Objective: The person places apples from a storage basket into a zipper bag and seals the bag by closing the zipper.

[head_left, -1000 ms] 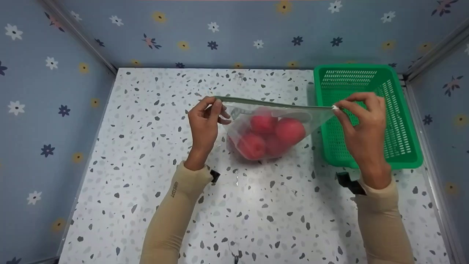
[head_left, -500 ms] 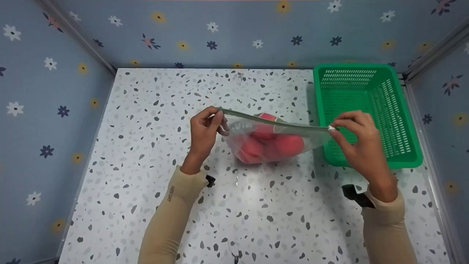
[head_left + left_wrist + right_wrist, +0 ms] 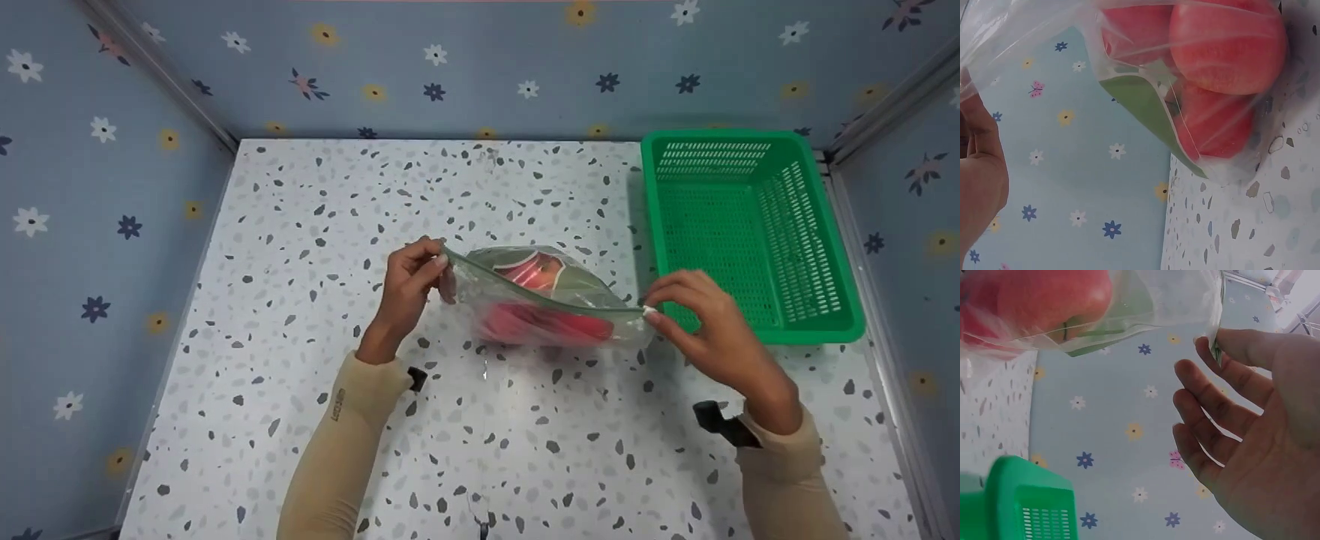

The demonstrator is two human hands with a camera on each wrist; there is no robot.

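Note:
A clear zip bag (image 3: 517, 289) with a green-edged top spans the gap between my two hands. Several red apples (image 3: 1227, 48) are bunched in its lower part, near the speckled table. With thumb and fingers, my left hand (image 3: 409, 289) pinches the bag's left top corner. The opposite corner is gripped by my right hand (image 3: 705, 330) between thumb and index finger, at a small white piece on the edge. In the right wrist view its other fingers (image 3: 1207, 402) spread away from the plastic. A green printed panel (image 3: 1140, 109) shows on the bag's side.
An open green plastic basket (image 3: 825, 300) with slotted walls stands at the right, beside my right hand. The white speckled table (image 3: 337, 180) meets flowered wall panels (image 3: 480, 67) at the back and both sides.
Both hands have come lower and nearer to me, drawing the bag's top edge over the apples. My right hand has dropped more, so the edge slants down to the right.

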